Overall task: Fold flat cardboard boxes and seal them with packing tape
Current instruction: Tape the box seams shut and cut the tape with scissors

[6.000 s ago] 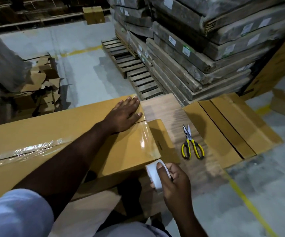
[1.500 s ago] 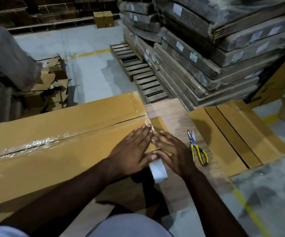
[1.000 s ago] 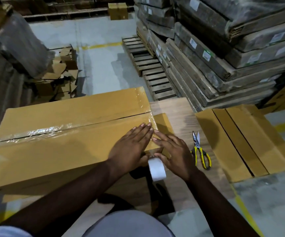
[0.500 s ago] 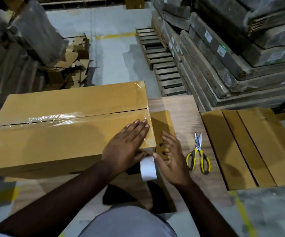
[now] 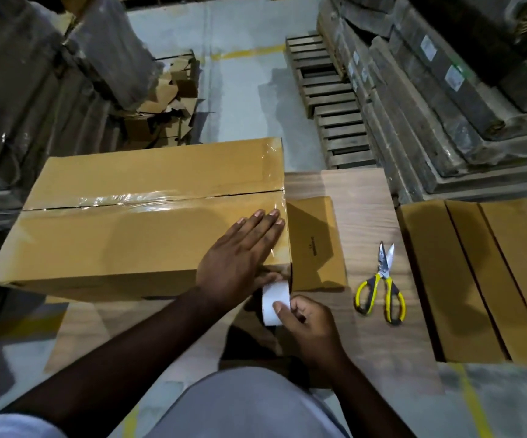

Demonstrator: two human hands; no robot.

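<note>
Left hand [image 5: 240,257] flat on box [image 5: 129,241] – I pin the tape end | right hand [image 5: 306,324] grips tape roll [image 5: 275,303] below box corner – keeps strip taut

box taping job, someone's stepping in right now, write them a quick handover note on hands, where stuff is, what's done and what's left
Left hand: flat on top of the cardboard box, pressing tape at its right end.
Right hand: grips the tape roll low at the box's near right corner.
Scissors: on the wooden board, right of the box, untouched.
Flat boxes: stacked further right.
Done: box folded, clear tape along the top seam and across the right end.
Left: cut the tape from the roll, smooth the end down the side, then the next flat box.
</note>
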